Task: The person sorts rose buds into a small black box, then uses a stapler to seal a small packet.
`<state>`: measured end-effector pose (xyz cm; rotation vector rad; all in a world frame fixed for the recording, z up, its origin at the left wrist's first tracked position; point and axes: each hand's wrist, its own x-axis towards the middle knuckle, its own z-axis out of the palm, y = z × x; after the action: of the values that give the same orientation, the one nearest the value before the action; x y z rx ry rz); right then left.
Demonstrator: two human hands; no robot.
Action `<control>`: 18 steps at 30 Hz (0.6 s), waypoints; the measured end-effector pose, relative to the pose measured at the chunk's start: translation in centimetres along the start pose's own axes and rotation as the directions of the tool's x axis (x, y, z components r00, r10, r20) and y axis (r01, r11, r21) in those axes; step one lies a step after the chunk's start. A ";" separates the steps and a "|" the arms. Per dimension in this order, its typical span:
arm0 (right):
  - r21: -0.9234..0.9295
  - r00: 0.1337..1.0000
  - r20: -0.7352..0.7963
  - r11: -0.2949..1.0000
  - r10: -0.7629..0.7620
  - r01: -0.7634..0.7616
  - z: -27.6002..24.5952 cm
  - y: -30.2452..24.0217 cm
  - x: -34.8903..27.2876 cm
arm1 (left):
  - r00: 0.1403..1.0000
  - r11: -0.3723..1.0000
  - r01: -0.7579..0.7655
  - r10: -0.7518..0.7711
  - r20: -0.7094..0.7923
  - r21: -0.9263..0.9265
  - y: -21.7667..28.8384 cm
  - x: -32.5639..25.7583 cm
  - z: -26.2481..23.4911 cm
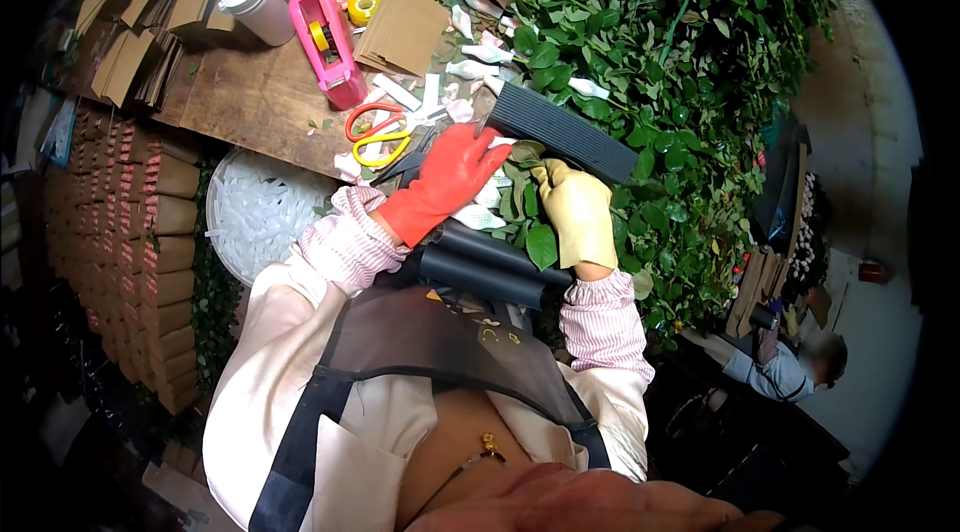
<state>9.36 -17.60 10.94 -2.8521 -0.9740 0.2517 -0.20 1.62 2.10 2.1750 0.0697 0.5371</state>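
Observation:
My left hand (452,180), in a red rubber glove, has its fingers bent and pressed together at the head of a netted flower (500,144). What lies under those fingers is partly hidden. My right hand (578,215), in a pale yellow glove, is closed round leafy flower stems (524,177) just to the right. Between and below the hands are several flower buds in white net sleeves (478,217). A black ribbed bar (565,130) lies beyond both hands, and dark padded rolls (490,262) run across nearer my body.
Scissors (380,137) with red and yellow handles and a pink tape dispenser (328,47) lie on the wooden table (225,92). A lidded cup (257,7) and cardboard sheets (403,30) are beyond. Leafy stems (690,132) pile right. A tub (260,207) holds white sleeves. A co-worker (785,367) is far right.

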 end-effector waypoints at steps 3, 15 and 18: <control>0.003 1.000 -0.004 1.000 -0.005 0.005 0.0 0.3 -0.1 | 0.992 0.994 0.024 -0.037 -0.118 -0.107 0.9 0.2 -1.2; -0.032 0.990 0.122 0.997 0.076 -0.073 0.2 -0.1 0.0 | 0.749 0.732 0.645 -0.549 0.372 -0.219 -0.1 1.6 -3.6; -0.074 0.996 0.076 0.996 0.054 -0.049 1.1 0.5 -0.2 | 0.756 0.720 0.641 -0.532 0.382 -0.266 0.0 1.6 -1.9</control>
<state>9.29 -17.99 9.78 -2.9566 -0.9425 0.3420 0.50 3.46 3.69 1.6823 0.4607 -0.1340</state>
